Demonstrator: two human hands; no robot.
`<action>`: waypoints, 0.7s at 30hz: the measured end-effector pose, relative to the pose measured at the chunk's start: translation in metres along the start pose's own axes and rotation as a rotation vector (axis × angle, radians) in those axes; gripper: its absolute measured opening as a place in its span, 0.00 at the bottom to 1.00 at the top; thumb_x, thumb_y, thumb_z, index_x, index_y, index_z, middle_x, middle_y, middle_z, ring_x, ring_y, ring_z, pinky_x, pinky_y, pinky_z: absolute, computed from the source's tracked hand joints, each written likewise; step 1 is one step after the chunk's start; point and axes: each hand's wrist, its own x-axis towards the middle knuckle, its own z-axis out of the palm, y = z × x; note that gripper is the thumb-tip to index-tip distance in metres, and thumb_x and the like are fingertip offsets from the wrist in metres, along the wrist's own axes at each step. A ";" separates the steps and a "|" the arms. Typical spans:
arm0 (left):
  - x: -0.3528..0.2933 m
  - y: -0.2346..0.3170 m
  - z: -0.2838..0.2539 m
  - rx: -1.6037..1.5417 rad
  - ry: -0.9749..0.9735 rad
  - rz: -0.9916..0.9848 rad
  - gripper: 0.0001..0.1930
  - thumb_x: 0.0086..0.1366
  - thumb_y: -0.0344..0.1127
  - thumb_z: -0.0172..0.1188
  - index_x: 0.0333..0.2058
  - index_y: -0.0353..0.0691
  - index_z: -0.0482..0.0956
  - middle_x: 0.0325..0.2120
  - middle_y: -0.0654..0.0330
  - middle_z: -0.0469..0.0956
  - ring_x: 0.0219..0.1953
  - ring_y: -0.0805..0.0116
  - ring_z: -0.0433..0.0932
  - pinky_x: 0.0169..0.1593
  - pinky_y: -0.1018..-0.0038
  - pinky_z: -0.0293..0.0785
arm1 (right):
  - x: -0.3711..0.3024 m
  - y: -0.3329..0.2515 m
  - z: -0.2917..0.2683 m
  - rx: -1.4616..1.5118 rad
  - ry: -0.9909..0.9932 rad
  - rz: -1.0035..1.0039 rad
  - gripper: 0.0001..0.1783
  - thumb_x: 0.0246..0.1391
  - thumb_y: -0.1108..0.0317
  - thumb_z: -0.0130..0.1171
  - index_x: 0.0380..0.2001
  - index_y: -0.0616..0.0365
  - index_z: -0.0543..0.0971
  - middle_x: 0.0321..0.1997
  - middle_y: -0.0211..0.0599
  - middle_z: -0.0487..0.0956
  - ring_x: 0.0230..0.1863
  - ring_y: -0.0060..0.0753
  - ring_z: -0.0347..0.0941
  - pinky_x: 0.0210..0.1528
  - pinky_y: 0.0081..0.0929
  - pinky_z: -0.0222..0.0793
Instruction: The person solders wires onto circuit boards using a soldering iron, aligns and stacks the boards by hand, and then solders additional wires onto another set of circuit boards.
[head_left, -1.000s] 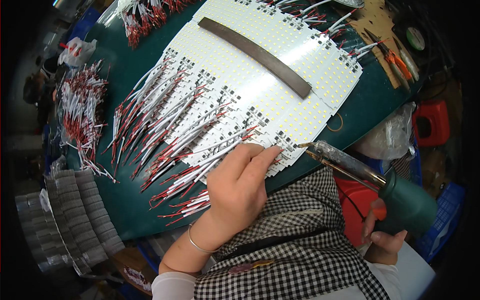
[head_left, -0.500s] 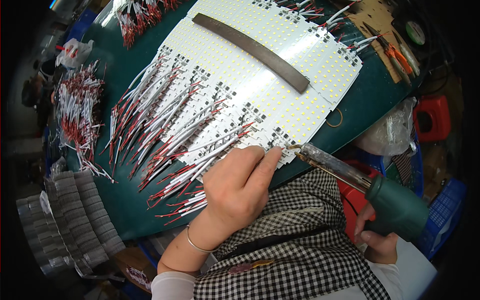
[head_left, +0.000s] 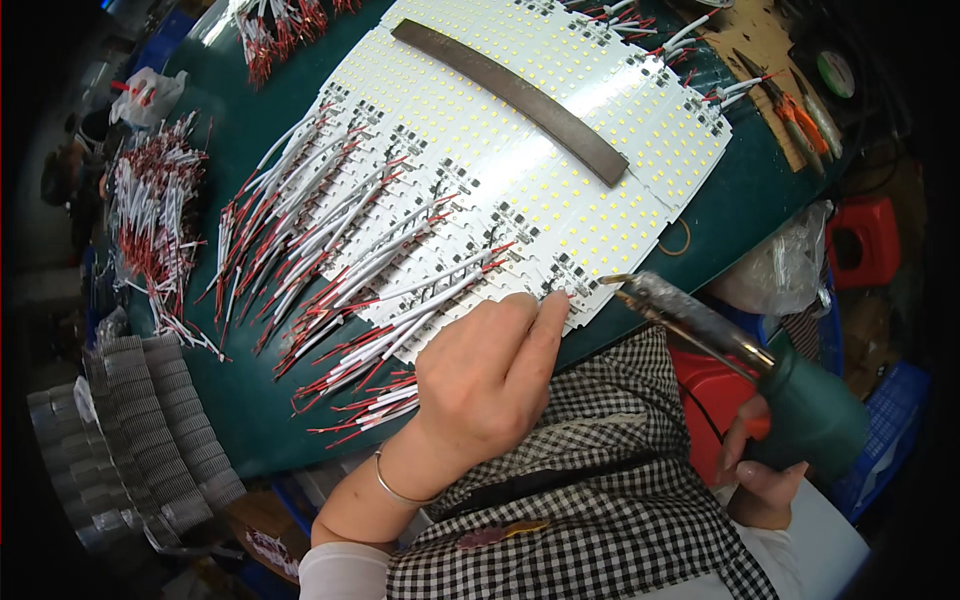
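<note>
My left hand (head_left: 487, 375) is closed in a pinch at the near right corner of a white LED circuit board panel (head_left: 640, 215). A red wire end shows at its fingertips, and the rest of that wire is hidden under the hand. My right hand (head_left: 765, 485) grips the green handle of a soldering gun (head_left: 705, 320). The gun's bent tip is just right of my left fingertips, a little off the solder pads. Rows of white wires (head_left: 400, 245) with red ends fan out from the panel's left edge.
A curved brown bar (head_left: 515, 95) lies across the panel. Loose wires (head_left: 155, 225) are piled on the green table at left, above stacked grey ribbed strips (head_left: 165, 430). Orange-handled pliers (head_left: 795, 120) lie at far right. A plastic bag (head_left: 775, 265) and red stool (head_left: 865, 240) are beyond the edge.
The soldering gun in my right hand has moved right and away from the pads by my left fingertips. My left hand has barely shifted and stays pinched at the same corner.
</note>
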 end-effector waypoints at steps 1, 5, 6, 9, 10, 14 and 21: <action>0.001 0.000 0.000 -0.009 -0.017 0.006 0.22 0.42 0.15 0.59 0.41 0.33 0.83 0.27 0.55 0.76 0.25 0.62 0.77 0.26 0.71 0.73 | 0.002 -0.001 0.008 0.015 0.118 -0.018 0.37 0.41 0.73 0.69 0.55 0.74 0.67 0.29 0.45 0.77 0.21 0.30 0.73 0.25 0.25 0.73; 0.000 0.000 -0.001 -0.002 -0.010 0.001 0.23 0.42 0.15 0.59 0.41 0.33 0.82 0.28 0.55 0.76 0.25 0.61 0.77 0.26 0.71 0.73 | 0.002 -0.004 0.008 -0.013 0.135 0.022 0.40 0.38 0.74 0.67 0.55 0.79 0.64 0.23 0.45 0.76 0.15 0.30 0.72 0.17 0.23 0.73; -0.001 0.000 0.000 -0.001 -0.002 0.003 0.23 0.42 0.15 0.59 0.41 0.33 0.82 0.28 0.55 0.76 0.25 0.61 0.77 0.26 0.71 0.73 | 0.000 -0.003 0.007 -0.015 0.137 0.020 0.40 0.38 0.74 0.67 0.55 0.79 0.64 0.23 0.45 0.76 0.15 0.30 0.72 0.17 0.23 0.73; -0.002 0.003 0.000 -0.002 0.002 0.001 0.23 0.43 0.15 0.59 0.42 0.33 0.82 0.28 0.54 0.76 0.25 0.61 0.77 0.26 0.71 0.74 | -0.004 0.003 0.007 -0.033 0.134 -0.039 0.42 0.38 0.73 0.67 0.57 0.79 0.63 0.23 0.44 0.76 0.15 0.30 0.72 0.18 0.22 0.73; -0.002 0.004 0.000 -0.002 -0.002 -0.003 0.22 0.43 0.15 0.59 0.42 0.33 0.82 0.28 0.54 0.76 0.25 0.61 0.77 0.27 0.70 0.74 | -0.004 0.004 0.007 -0.008 0.164 -0.053 0.43 0.39 0.73 0.67 0.58 0.79 0.62 0.23 0.44 0.76 0.15 0.30 0.72 0.18 0.22 0.73; -0.004 0.002 -0.001 0.008 -0.018 -0.027 0.21 0.44 0.16 0.60 0.41 0.33 0.82 0.29 0.54 0.77 0.26 0.60 0.77 0.27 0.70 0.74 | 0.007 0.004 0.008 0.005 0.176 -0.153 0.42 0.41 0.72 0.68 0.58 0.80 0.62 0.23 0.43 0.76 0.16 0.29 0.72 0.17 0.20 0.72; -0.027 -0.004 -0.041 -0.004 0.056 -0.118 0.17 0.45 0.17 0.63 0.37 0.35 0.83 0.26 0.57 0.78 0.25 0.62 0.77 0.27 0.70 0.73 | 0.034 -0.038 0.006 -0.298 0.402 -0.594 0.42 0.44 0.70 0.67 0.59 0.82 0.61 0.22 0.38 0.75 0.15 0.19 0.66 0.15 0.15 0.64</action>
